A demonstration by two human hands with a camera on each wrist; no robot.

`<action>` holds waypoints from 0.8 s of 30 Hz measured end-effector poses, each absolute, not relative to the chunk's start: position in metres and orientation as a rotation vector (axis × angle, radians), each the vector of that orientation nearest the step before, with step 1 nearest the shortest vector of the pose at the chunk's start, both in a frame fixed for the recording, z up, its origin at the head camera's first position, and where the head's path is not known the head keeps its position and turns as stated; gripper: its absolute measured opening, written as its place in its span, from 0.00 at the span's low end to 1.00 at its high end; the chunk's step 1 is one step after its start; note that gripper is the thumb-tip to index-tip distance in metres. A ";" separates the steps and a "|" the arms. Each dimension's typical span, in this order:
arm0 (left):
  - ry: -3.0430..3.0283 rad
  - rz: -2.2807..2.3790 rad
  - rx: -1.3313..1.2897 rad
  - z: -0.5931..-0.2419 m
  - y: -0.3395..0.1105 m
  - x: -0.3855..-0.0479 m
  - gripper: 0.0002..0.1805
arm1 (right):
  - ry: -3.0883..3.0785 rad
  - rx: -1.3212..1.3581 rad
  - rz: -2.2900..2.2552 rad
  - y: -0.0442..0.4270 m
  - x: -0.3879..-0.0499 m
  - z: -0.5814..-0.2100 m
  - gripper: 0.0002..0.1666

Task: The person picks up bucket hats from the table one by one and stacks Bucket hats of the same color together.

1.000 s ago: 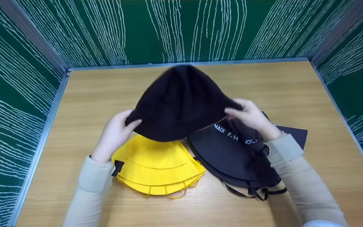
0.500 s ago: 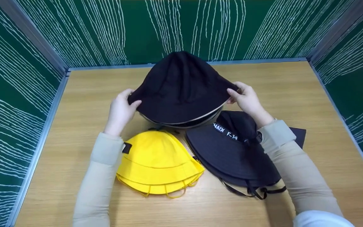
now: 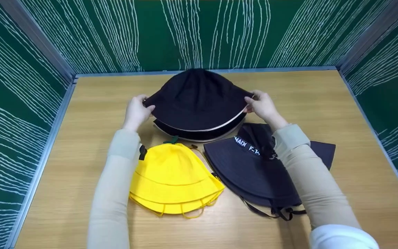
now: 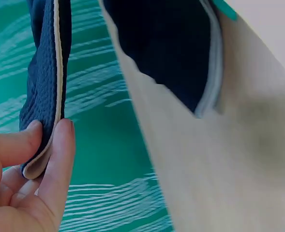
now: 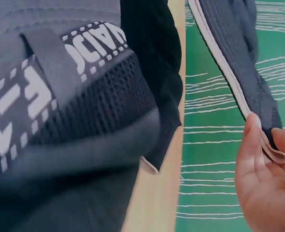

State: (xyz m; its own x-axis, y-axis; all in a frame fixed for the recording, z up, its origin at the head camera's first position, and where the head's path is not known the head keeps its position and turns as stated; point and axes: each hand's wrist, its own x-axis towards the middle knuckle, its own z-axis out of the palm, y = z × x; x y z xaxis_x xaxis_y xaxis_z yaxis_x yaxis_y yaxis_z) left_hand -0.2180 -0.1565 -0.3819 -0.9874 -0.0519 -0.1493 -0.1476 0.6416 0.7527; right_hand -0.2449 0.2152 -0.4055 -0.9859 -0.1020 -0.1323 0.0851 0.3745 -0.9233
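Note:
Both hands hold a black bucket hat (image 3: pixel 197 100) by opposite ends of its pale-edged brim, crown up. My left hand (image 3: pixel 137 112) pinches the left end; in the left wrist view its thumb and fingers (image 4: pixel 60 159) squeeze the folded brim. At the other end, my right hand (image 3: pixel 263 107) pinches likewise, with the brim (image 5: pixel 224 58) between thumb and fingers in the right wrist view. Directly beneath lies another dark piece with pale edging (image 3: pixel 199 135), seemingly a second hat, mostly hidden. Whether the two touch, I cannot tell.
Nearer on the wooden table (image 3: pixel 64 193) lie a flattened yellow hat (image 3: pixel 174 173) with thin cords and, to its right, a black hat (image 3: pixel 247 173) with white lettering and a strap. A dark flat piece (image 3: pixel 323 152) sticks out at right. Green panels (image 3: pixel 157 34) enclose three sides.
Both hands have carried the black hat away from me toward the table's back, then slightly lower. The pale-edged dark piece beneath it has come into sight. The yellow and lettered hats stay put.

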 end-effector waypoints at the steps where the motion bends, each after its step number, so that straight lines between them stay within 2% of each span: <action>1: 2.750 1.265 -0.171 -0.385 -0.157 -0.220 0.14 | 2.431 0.000 -1.684 0.214 -0.245 -0.408 0.17; 5: 2.755 1.246 -0.211 -0.398 -0.160 -0.227 0.15 | 2.381 0.025 -1.679 0.210 -0.247 -0.417 0.15; 12: 2.594 1.352 -0.322 -0.418 -0.159 -0.233 0.20 | 2.303 0.096 -1.658 0.213 -0.248 -0.426 0.03; 15: 2.553 1.366 -0.359 -0.423 -0.157 -0.236 0.21 | 2.266 0.115 -1.656 0.215 -0.248 -0.431 0.02; 18: 2.553 1.357 -0.380 -0.427 -0.157 -0.237 0.20 | 2.285 0.119 -1.639 0.218 -0.253 -0.442 0.10; 21: 2.568 1.314 -0.380 -0.430 -0.157 -0.237 0.20 | 2.247 0.105 -1.676 0.223 -0.264 -0.461 0.15; 24: 2.600 1.235 -0.364 -0.432 -0.158 -0.237 0.18 | 2.173 0.021 -1.803 0.245 -0.293 -0.517 0.10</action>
